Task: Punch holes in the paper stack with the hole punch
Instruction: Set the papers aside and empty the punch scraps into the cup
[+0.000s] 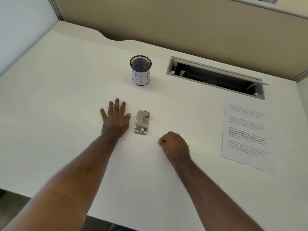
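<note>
Head view looks down on a white tabletop (66,97) with both bare forearms reaching across it. Left hand (115,120) lies palm down on the surface, its fingers (116,104) spread apart and holding nothing. Just to its right, not touching it, sits the punch (142,122), a small beige metal one lying lengthwise with its lever down. Right hand (174,144) rests nearer the person, right of the punch and apart from it, its fingers curled in to a loose fist with nothing seen inside. Paper (245,134), printed with blocks of text, lies flat well off to the right near the tabletop's edge, clear of both hands. Behind the punch stands a black mesh cup (140,70) wrapped in a white label with handwritten letters. Right of the cup, a cable hatch (215,77) in the tabletop stands open.
</note>
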